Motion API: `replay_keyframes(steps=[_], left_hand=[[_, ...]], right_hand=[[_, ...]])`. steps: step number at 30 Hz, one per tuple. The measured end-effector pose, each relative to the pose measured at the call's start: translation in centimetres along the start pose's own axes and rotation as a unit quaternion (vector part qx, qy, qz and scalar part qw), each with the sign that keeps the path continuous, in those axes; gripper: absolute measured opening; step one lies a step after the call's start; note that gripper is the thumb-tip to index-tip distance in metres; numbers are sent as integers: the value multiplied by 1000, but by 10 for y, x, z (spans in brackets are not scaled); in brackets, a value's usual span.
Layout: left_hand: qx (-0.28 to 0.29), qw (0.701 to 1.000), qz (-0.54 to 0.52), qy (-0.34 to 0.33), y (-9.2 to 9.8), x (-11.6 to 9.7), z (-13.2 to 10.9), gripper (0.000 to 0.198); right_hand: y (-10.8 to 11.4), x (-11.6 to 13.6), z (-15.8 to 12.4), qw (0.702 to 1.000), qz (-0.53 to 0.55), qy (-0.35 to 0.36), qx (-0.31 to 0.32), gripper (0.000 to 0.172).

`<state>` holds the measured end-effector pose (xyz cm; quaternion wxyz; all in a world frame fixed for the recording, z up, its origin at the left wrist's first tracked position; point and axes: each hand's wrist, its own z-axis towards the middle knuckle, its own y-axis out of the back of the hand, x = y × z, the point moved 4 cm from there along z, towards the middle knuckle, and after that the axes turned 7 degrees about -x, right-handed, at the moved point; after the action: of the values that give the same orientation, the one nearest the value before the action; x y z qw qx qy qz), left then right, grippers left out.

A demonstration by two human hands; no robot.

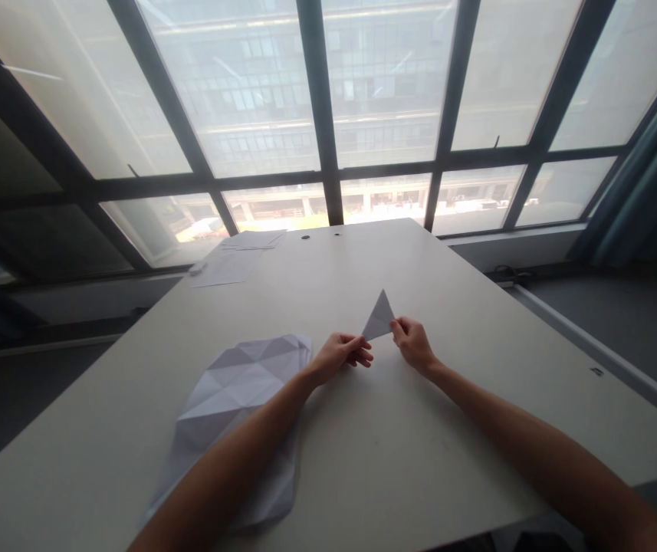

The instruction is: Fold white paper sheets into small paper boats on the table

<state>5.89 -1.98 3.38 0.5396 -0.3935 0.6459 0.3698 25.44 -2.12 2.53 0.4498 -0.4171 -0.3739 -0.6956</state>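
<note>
A small folded paper triangle [379,315] stands just above the white table [466,322], its point aimed up and away from me. My left hand [340,355] pinches its lower left corner, fingers curled. My right hand [412,343] pinches its lower right corner. Both hands sit close together near the table's middle.
A stack of creased, unfolded paper sheets [236,399] lies on the table to the left, partly under my left forearm. More flat papers [236,261] rest at the far left corner. Large windows [385,100] rise behind the table. A curtain [650,192] hangs at the right.
</note>
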Motion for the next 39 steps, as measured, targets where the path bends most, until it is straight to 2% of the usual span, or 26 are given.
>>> replay_keyframes(steps=[3,6,9,12,14,16,19,23,27,32,36,39], left_hand=[[1,1000,-22,-8,3,4,2,51],[-51,995,-80,-24,10,7,8,48],[-95,984,-149,-31,14,7,11,49],[-36,983,-179,-24,5,3,8,56],[-1,986,-163,-25,-1,0,4,55],[-1,992,-124,-26,-3,0,1,48],[-27,996,-79,-28,-2,1,0,43],[-34,996,-83,-21,-1,3,1,44],[-38,990,-134,-20,1,5,4,42],[-103,972,-208,-34,9,9,9,37],[-131,965,-224,-33,12,11,11,39],[-110,969,-220,-23,11,11,10,42]], right_hand=[[6,-7,6,999,9,-23,-35,38],[10,-13,11,997,34,-53,-41,38],[6,-10,9,996,58,-67,19,38],[-5,0,0,992,40,-41,112,37],[-12,7,-8,986,8,-6,166,35],[-17,11,-15,980,-18,21,195,34],[-20,12,-18,979,-37,37,196,33],[-19,13,-17,980,-50,44,189,32],[-20,17,-19,964,-61,62,250,34],[-21,22,-21,945,-84,74,306,33],[-22,23,-21,941,-82,69,321,33],[-21,21,-21,948,-71,61,304,33]])
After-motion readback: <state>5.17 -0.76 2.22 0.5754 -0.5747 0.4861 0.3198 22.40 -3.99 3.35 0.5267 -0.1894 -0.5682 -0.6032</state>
